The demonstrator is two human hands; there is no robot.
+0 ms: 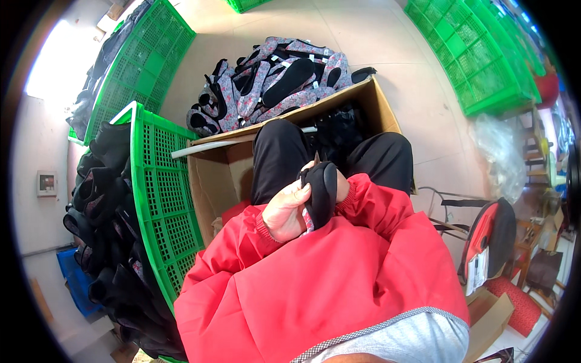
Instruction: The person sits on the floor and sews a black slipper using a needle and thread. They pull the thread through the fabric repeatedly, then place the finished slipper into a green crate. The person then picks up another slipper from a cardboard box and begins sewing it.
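A soft fabric shoe (321,192), black with a strip of floral cloth at its lower left edge, is held up in front of my red smock, above my lap. My left hand (289,209) is closed on its left side, thumb laid on the black fabric. Behind the shoe's right side is my right hand (343,186), curled, with most of its fingers covered. Two pointed metal blades (316,158), like those of small scissors, stick up at the shoe's far end. Their handles are hidden, so I cannot make out which hand has them.
Beyond my knees lies a heap of floral shoes with black soles (289,81). An open cardboard box (212,181) stands around my legs, a pale tube (209,147) across it. Green crates (166,199) with black shoes (100,193) flank me at left; more crates (466,54) stand far right.
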